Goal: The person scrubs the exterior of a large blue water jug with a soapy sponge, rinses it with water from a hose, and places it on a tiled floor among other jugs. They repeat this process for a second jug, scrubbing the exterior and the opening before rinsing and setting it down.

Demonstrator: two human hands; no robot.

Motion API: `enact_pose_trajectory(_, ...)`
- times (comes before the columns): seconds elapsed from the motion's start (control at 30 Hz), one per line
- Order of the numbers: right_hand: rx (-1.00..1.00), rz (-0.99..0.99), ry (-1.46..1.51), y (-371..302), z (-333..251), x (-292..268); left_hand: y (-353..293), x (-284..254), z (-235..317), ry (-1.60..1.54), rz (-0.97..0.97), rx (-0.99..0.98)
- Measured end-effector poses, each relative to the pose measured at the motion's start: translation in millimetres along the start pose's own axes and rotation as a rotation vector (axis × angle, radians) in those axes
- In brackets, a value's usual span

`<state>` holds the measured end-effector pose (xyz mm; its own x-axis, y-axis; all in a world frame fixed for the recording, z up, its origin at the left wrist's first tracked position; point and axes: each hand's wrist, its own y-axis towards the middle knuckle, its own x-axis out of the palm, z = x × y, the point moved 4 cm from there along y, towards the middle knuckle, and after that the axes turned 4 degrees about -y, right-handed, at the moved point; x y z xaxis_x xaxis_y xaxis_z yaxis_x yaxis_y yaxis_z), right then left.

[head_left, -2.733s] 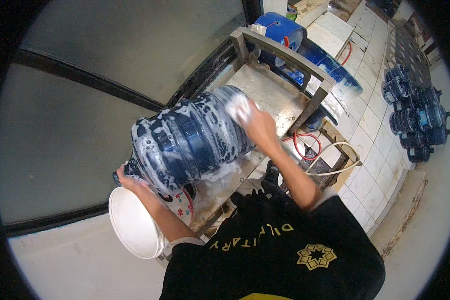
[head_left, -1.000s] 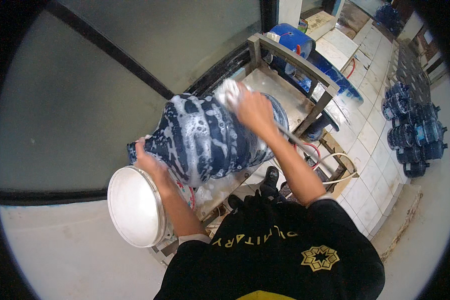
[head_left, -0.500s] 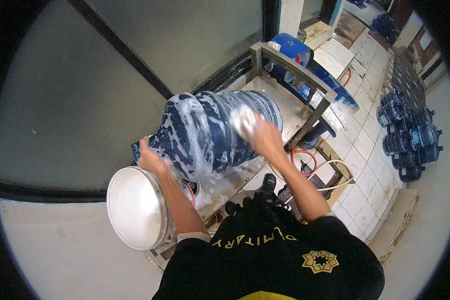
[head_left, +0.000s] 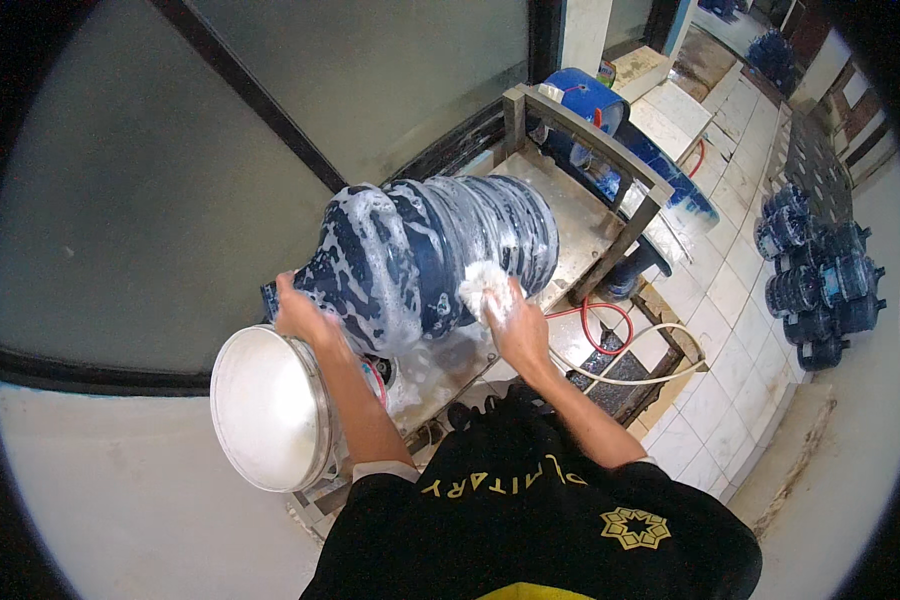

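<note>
A large blue water jug [head_left: 420,245], streaked with white suds, lies on its side on a wet metal bench [head_left: 570,215], its neck toward the left. My left hand [head_left: 302,312] is closed around the neck end. In my right hand [head_left: 518,325] is a foamy white scrubbing pad [head_left: 486,288], pressed against the jug's near side. Its exact material is hidden by the foam. Just below my left hand stands a white bucket [head_left: 270,410].
A metal rail [head_left: 590,140] rises at the bench's right end. Blue drums [head_left: 585,95] stand beyond it. Red and white hoses [head_left: 660,380] loop over the floor at right. Several blue jugs [head_left: 820,275] are grouped by the right wall. A dark-framed glass panel [head_left: 170,200] runs behind the bench.
My right hand has moved with the pad down the jug's side toward me. My left hand stays at the neck, and the jug has turned or shifted slightly.
</note>
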<state>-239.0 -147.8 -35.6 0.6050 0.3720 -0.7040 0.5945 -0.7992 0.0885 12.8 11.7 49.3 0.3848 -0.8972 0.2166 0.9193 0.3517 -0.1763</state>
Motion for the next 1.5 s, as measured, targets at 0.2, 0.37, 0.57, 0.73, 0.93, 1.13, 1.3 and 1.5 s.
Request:
enact_pose_trajectory(0.2, -0.085, 0.107, -0.054, 143, -40, -38, 12, 4, -23, -0.345, -0.354, -0.088)
enact_pose_trajectory(0.37, -0.072, 0.067, -0.120, 127, -64, -46, -17, 0, 4, -0.034, -0.025, -0.028)
enact_pose_trajectory(0.57, 0.054, 0.026, 0.080, 3, -18, -22, 4, 1, -8, -0.046, 0.020, -0.023)
enact_pose_trajectory(0.73, 0.049, 0.003, 0.000, 57, -45, -43, 17, -5, -17, -0.184, -0.173, -0.102)
enact_pose_trajectory(0.93, -0.208, -0.005, -0.291, 160, -73, -45, 9, -2, -31, -0.304, -0.289, -0.036)
enact_pose_trajectory(1.13, -0.002, -0.205, -0.118, 19, -88, -51, 10, -1, -14, -0.102, -0.032, -0.070)
enact_pose_trajectory(1.3, -0.159, -0.039, -0.041, 68, -95, -40, 10, -8, -16, -0.247, -0.164, -0.097)
enact_pose_trajectory(1.5, -0.262, 0.069, -0.119, 133, -121, -37, -9, -10, -15, -0.155, 0.004, -0.016)
